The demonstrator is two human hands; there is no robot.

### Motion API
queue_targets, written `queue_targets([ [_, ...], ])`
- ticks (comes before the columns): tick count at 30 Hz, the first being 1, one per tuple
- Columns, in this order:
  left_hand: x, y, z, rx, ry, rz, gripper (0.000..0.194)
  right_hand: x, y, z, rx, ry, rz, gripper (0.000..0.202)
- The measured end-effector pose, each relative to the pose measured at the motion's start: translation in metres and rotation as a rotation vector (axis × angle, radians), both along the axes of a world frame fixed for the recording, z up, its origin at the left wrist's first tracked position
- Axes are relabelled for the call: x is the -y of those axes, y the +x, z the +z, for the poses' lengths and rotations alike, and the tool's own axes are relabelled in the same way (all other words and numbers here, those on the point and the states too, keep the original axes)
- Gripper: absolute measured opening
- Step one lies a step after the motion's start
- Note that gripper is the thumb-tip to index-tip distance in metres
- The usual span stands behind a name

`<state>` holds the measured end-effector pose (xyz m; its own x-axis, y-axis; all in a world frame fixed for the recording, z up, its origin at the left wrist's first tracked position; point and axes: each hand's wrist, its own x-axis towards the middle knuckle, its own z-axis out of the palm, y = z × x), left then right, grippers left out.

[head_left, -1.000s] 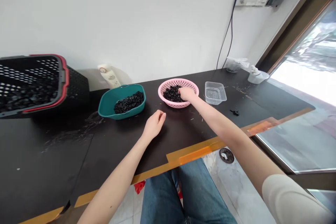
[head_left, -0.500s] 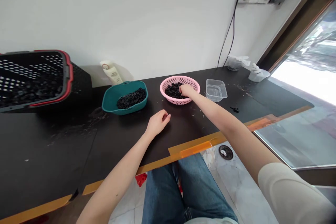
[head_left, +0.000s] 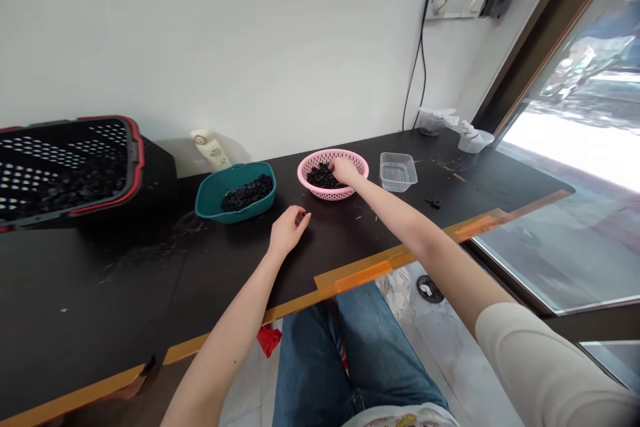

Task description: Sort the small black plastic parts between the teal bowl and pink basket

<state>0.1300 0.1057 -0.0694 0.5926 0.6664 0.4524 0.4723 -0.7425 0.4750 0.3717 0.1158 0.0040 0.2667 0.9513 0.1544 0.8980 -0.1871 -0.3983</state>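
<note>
Left hand [head_left: 287,231]: fingers loosely curled, thumb toward the right hand [head_left: 344,171]
Left forearm [head_left: 243,317]: slants inward over the near edge of the bench [head_left: 115,313]
Right hand: farther from that edge, knuckles up, fingertips partly hidden
Right arm [head_left: 425,230]: extended diagonally inward

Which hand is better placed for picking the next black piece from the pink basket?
Probably the right hand: its fingers are at the black pieces inside the pink basket. The left hand is outside the basket, nearer the table's taped edge.
</note>
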Motion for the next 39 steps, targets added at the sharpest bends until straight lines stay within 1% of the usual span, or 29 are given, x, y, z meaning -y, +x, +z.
queue_targets([
  [2, 0.001, 0.000, 0.000, 0.089, -0.083, -0.020, 0.029, 0.006, -0.015, 0.001, -0.055, 0.106, 0.031, 0.033],
  [4, 0.001, 0.001, -0.002, 0.209, -0.213, -0.014, 0.037, 0.015, -0.037, -0.007, -0.187, 0.214, 0.120, 0.033],
  [6, 0.000, 0.002, -0.005, 0.298, -0.312, 0.046, 0.043, 0.026, -0.062, -0.023, -0.481, 0.341, 0.272, 0.030],
  [7, -0.001, 0.002, -0.008, 0.323, -0.333, 0.096, 0.045, 0.031, -0.074, -0.033, -0.577, 0.338, 0.310, 0.028],
  [8, -0.002, 0.001, -0.009, 0.337, -0.339, 0.151, 0.046, 0.036, -0.084, -0.044, -0.613, 0.312, 0.328, 0.027],
  [10, -0.005, 0.000, -0.012, 0.355, -0.336, 0.247, 0.048, 0.044, -0.098, -0.064, -0.559, 0.252, 0.305, 0.027],
  [11, -0.006, -0.001, -0.012, 0.366, -0.332, 0.274, 0.048, 0.047, -0.101, -0.073, -0.524, 0.239, 0.285, 0.027],
  [13, -0.009, -0.003, -0.011, 0.387, -0.318, 0.271, 0.047, 0.051, -0.103, -0.083, -0.457, 0.233, 0.245, 0.026],
  [15, -0.011, -0.003, -0.010, 0.385, -0.293, 0.233, 0.041, 0.054, -0.101, -0.086, -0.405, 0.235, 0.215, 0.025],
  [19, -0.014, 0.000, -0.010, 0.336, -0.249, 0.183, 0.029, 0.059, -0.098, -0.083, -0.325, 0.232, 0.176, 0.023],
  [23, -0.015, 0.002, -0.013, 0.325, -0.272, 0.126, 0.028, 0.060, -0.096, -0.084, -0.278, 0.252, 0.174, 0.020],
  [26, -0.013, 0.002, -0.013, 0.358, -0.321, 0.095, 0.032, 0.056, -0.093, -0.088, -0.315, 0.199, 0.175, 0.021],
  [27, -0.011, 0.002, -0.012, 0.372, -0.339, 0.086, 0.033, 0.054, -0.092, -0.089, -0.382, 0.194, 0.168, 0.019],
  [28, -0.009, 0.002, -0.011, 0.388, -0.356, 0.078, 0.032, 0.053, -0.091, -0.089, -0.500, 0.200, 0.162, 0.019],
  [29, -0.008, 0.001, -0.010, 0.406, -0.368, 0.071, 0.031, 0.052, -0.091, -0.089, -0.673, 0.212, 0.160, 0.020],
  [31, -0.004, 0.001, -0.006, 0.446, -0.351, 0.061, 0.029, 0.051, -0.091, -0.087, -1.121, 0.228, 0.174, 0.026],
  [33, 0.000, 0.000, -0.003, 0.485, -0.268, 0.059, 0.026, 0.052, -0.093, -0.084, -1.520, 0.216, 0.189, 0.029],
  [34, 0.001, 0.000, -0.002, 0.502, -0.220, 0.059, 0.025, 0.052, -0.094, -0.083, -1.648, 0.206, 0.187, 0.029],
  [36, 0.002, 0.000, -0.001, 0.531, -0.160, 0.063, 0.025, 0.054, -0.096, -0.080, -1.775, 0.185, 0.176, 0.025],
  [39, 0.004, 0.000, -0.001, 0.590, -0.179, 0.088, 0.030, 0.055, -0.097, -0.078, -1.827, 0.172, 0.145, 0.020],
])
